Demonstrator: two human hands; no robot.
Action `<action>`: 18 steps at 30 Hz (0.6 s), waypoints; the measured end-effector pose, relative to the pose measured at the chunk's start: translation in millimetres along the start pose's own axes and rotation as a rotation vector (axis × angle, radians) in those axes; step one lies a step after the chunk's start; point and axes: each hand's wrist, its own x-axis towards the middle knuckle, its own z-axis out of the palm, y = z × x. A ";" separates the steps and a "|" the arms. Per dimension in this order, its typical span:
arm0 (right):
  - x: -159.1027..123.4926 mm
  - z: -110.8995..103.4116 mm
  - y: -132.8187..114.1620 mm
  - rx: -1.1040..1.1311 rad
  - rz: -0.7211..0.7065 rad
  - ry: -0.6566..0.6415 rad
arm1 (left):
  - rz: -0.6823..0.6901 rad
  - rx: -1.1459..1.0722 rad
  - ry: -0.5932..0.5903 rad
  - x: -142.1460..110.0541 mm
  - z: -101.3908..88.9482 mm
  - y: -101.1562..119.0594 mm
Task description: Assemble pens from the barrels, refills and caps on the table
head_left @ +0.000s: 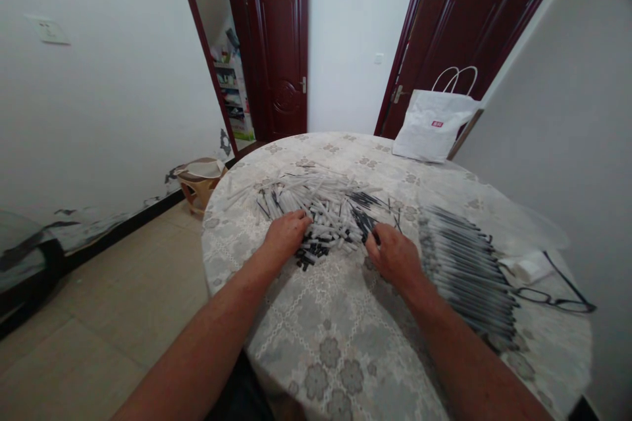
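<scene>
A loose heap of pale pen barrels [323,210] lies on the cloth-covered round table [340,335], with short black caps [312,251] at its near edge. My left hand [287,233] rests at the heap's left side, fingers curled in; what they grip, if anything, is hidden. At the right side of the heap, my right hand [395,253] has thumb and fingers pinched at the end of a bunch of thin dark pen refills [362,218]. More dark refills [364,199] lie just beyond. Right of that hand, many pens [469,270] lie side by side in a row.
Eyeglasses [555,299] and a crumpled white packet [530,268] lie by the table's right edge. A white paper bag [437,125] stands at the back right. A brown stool [200,177] is on the floor at left, near a dark red door [279,46].
</scene>
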 end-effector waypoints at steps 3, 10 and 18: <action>0.1 -0.8 -1.6 0.124 0.001 0.030 | -0.072 -0.143 0.091 -12.6 -7.2 -4.4; -3.8 -4.1 -6.4 0.830 0.068 -0.070 | -0.278 -1.166 0.238 -47.8 -33.3 -5.2; -9.2 13.8 -10.8 1.287 0.255 -0.208 | -0.476 -2.248 0.341 -52.4 -29.7 -9.5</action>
